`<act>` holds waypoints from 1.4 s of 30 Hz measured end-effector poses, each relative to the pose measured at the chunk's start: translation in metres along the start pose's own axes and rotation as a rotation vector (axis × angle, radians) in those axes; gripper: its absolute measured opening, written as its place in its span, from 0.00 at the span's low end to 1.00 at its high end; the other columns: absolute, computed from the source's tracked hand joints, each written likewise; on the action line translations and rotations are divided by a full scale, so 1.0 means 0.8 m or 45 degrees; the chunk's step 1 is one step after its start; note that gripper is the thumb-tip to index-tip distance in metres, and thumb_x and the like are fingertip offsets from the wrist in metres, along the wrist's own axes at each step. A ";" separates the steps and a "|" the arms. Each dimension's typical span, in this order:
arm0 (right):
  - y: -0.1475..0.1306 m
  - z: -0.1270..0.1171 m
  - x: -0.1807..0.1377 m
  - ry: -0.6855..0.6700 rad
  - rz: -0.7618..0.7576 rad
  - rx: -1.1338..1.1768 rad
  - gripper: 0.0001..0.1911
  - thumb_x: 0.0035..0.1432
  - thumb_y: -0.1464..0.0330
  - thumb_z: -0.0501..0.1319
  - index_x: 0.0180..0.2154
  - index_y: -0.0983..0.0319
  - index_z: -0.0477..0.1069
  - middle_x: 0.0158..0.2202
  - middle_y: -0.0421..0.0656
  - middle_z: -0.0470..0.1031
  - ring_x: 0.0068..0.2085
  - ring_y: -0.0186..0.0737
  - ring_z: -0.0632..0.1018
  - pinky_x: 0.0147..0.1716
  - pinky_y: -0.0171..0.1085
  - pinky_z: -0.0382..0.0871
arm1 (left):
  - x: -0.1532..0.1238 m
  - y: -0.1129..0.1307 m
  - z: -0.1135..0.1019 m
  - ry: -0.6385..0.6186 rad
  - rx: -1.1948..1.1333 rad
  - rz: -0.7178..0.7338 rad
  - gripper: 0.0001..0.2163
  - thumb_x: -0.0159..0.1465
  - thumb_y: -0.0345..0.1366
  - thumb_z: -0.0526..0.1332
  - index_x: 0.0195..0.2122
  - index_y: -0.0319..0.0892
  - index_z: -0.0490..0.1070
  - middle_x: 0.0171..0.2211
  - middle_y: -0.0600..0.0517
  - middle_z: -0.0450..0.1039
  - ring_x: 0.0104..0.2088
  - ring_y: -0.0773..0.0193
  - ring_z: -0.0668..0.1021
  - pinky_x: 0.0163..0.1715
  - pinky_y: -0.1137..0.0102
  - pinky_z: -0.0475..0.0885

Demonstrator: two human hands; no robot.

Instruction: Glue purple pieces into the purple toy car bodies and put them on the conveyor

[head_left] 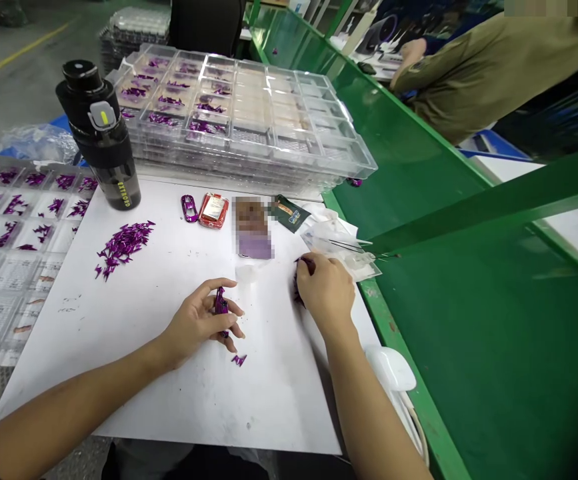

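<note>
My left hand (201,320) holds a shiny purple toy car part (222,308) between thumb and fingers, just above the white tabletop (179,400). Below its fingertips lies one loose purple piece (239,360). At the table's right side my right hand (325,287) is closed at a small dark purple cluster (299,283); its fingertips are partly hidden, so what they pinch is unclear. A pile of small purple pieces (125,245) spreads over the left of the table. Farther back a purple toy car (189,208) sits beside a red packet (213,211).
A black bottle (99,140) stands before stacked clear compartment trays (249,133). Another compartment tray (19,260) with purple pieces lies left. Plastic bags (339,247) and a white device (393,369) line the green partition (469,333). Beyond it, a person (489,73) sits.
</note>
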State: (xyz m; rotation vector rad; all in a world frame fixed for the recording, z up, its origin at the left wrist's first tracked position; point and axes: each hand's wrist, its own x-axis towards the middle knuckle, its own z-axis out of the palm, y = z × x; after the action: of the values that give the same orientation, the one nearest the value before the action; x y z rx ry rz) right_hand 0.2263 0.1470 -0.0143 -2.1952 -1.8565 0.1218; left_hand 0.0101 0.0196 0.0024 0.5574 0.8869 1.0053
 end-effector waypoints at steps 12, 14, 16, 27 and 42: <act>0.010 -0.030 -0.025 0.168 -0.142 0.247 0.10 0.58 0.65 0.57 0.40 0.62 0.71 0.36 0.50 0.74 0.38 0.47 0.74 0.41 0.47 0.69 | -0.002 0.000 0.001 0.024 -0.025 0.028 0.27 0.57 0.39 0.73 0.55 0.46 0.66 0.36 0.54 0.69 0.27 0.60 0.83 0.24 0.65 0.80; 0.000 -0.047 -0.046 0.163 -0.263 0.511 0.14 0.62 0.63 0.58 0.47 0.61 0.70 0.35 0.45 0.74 0.33 0.43 0.76 0.36 0.43 0.72 | -0.003 -0.001 0.000 0.029 -0.004 0.069 0.26 0.56 0.38 0.74 0.54 0.46 0.66 0.35 0.55 0.69 0.24 0.62 0.82 0.21 0.67 0.79; -0.013 -0.059 -0.069 0.070 -0.448 0.858 0.13 0.64 0.62 0.60 0.48 0.58 0.72 0.35 0.42 0.75 0.31 0.38 0.77 0.30 0.38 0.73 | -0.004 -0.001 0.000 0.050 0.012 0.118 0.26 0.56 0.38 0.74 0.53 0.45 0.67 0.37 0.54 0.72 0.23 0.63 0.82 0.21 0.68 0.79; -0.063 -0.035 -0.124 0.266 -0.984 0.908 0.14 0.61 0.79 0.64 0.45 0.58 0.77 0.36 0.40 0.82 0.32 0.34 0.82 0.32 0.31 0.80 | 0.003 0.000 -0.008 0.161 -0.145 0.143 0.26 0.66 0.50 0.64 0.61 0.47 0.66 0.34 0.49 0.80 0.34 0.55 0.85 0.29 0.62 0.83; -0.073 -0.013 -0.141 0.443 -1.228 0.793 0.25 0.58 0.85 0.62 0.56 0.65 0.71 0.40 0.51 0.81 0.40 0.43 0.81 0.37 0.42 0.81 | 0.003 -0.008 -0.007 0.229 -0.076 0.225 0.14 0.65 0.47 0.65 0.47 0.44 0.78 0.30 0.53 0.74 0.32 0.63 0.79 0.27 0.69 0.82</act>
State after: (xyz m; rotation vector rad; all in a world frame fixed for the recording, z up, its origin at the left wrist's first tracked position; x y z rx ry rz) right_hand 0.1528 0.0435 -0.0015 -0.7461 -2.0667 0.0949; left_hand 0.0093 0.0190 -0.0064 0.5066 0.9751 1.2539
